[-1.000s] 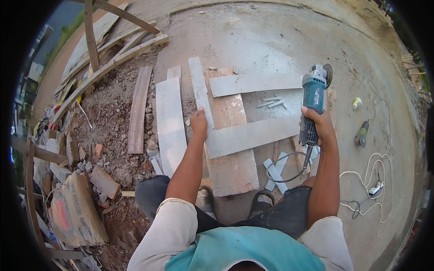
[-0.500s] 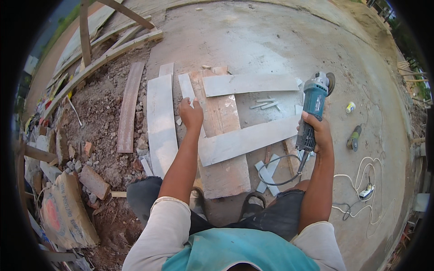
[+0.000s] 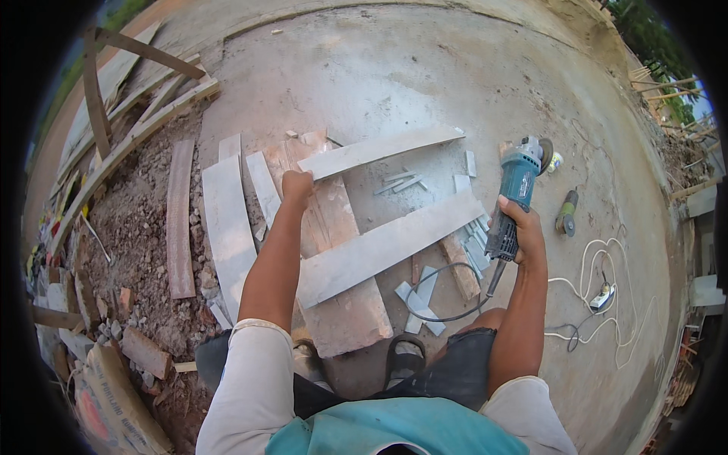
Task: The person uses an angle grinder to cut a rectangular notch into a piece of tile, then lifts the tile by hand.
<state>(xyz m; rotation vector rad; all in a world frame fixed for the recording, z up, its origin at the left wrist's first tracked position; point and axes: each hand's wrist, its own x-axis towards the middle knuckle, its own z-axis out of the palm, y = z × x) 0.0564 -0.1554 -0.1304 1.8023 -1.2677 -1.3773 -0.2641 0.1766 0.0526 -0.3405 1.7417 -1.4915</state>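
Observation:
My left hand (image 3: 298,184) is closed on the left end of a pale upper strip (image 3: 383,149), which lies at a slant across a wide, worn board (image 3: 349,318). In my right hand (image 3: 518,231) is a teal angle grinder (image 3: 518,180), its disc raised at the far end and its dark cord looping down. A longer pale strip (image 3: 387,246) crosses the board nearer me; other strips (image 3: 224,220) lie on the left. Small offcuts (image 3: 398,184) lie between the two crossing strips, and more scraps (image 3: 425,296) lie near my feet.
Rubble (image 3: 144,205) with a brownish strip (image 3: 182,220), timber framing (image 3: 136,129) and a torn paper sack (image 3: 114,402) fill the left. On the concrete (image 3: 356,68) at the right lie a second grinder (image 3: 567,216), a small tub (image 3: 554,161) and a power strip (image 3: 603,297) with coiled cords.
My left hand has left the upright narrow strip and taken hold of the upper crosswise strip, whose left end has shifted down toward me. The view has turned slightly.

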